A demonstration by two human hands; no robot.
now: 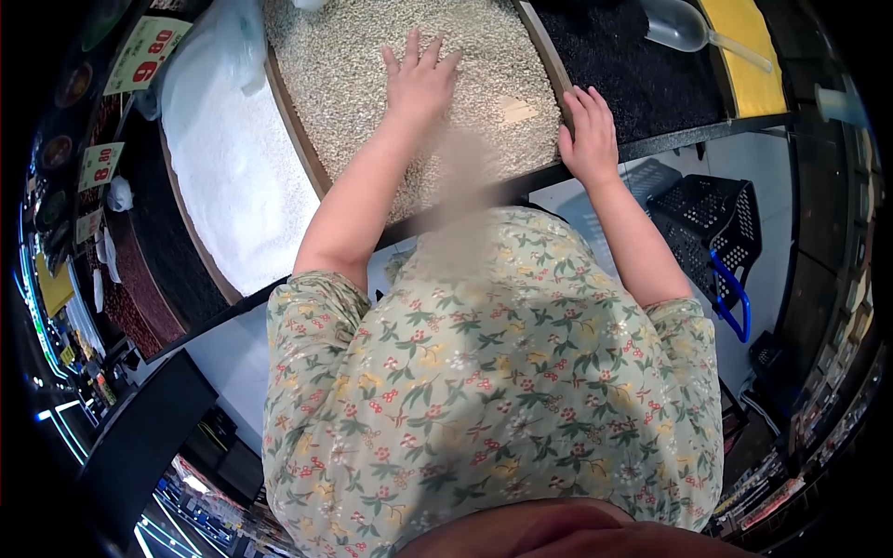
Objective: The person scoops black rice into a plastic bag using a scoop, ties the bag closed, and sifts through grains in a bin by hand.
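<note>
My left hand [421, 82] lies on or just over the pale grains [349, 60] in the middle bin, its fingers spread and holding nothing. Over at the bin's right side, my right hand [588, 135] rests by the front corner of the wooden divider [551, 60], fingers extended, nothing in them. A light beige flat piece [517, 109] lies on the grains between the two hands. White grains [233, 177] fill the bin to the left, and dark grains [633, 84] fill the one to the right.
A clear plastic scoop [677, 25] lies on the dark grains beside a yellow sheet [744, 56]. A black basket [712, 219] with a blue handle stands below at right. Price signs [149, 56] and a plastic bag [228, 42] are at left. The black front edge [688, 139] runs before me.
</note>
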